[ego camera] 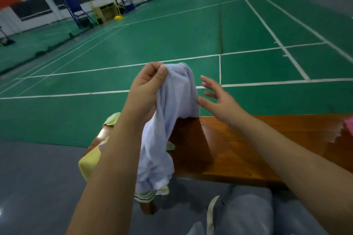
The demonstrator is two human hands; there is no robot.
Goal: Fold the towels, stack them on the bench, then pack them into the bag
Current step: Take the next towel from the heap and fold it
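1. Head view: the left hand point(147, 84) is raised above the near end of the wooden bench point(248, 150), thumb and curled fingers pinching the top edge of a pale lavender towel point(168, 120).
2. The towel hangs unfolded from that pinch in loose vertical folds; its lower end bunches at the front edge of the bench, just beside the left forearm.
3. The right hand point(219, 99) is spread, fingers straight and apart, holding nothing; its thumb tip touches or nearly touches the towel's right side (the contact is too fine to tell).
4. A yellow towel point(87, 164) lies draped over the bench's left end, partly hidden by the left forearm.
5. A light green towel point(111, 119) shows at the far left corner of the bench, behind the left arm; another scrap of pale green peeks out on the benchtop to the right of the hanging towel.
6. A pink cloth point(348, 126) sits at the picture's right edge, on the bench top.
7. Under the hanging towel's lower end, a striped cloth edge point(143, 196) hangs by the bench leg.
8. Beyond the bench lies a green court floor point(172, 40) with white lines (a badminton hall, by the yellow net posts).
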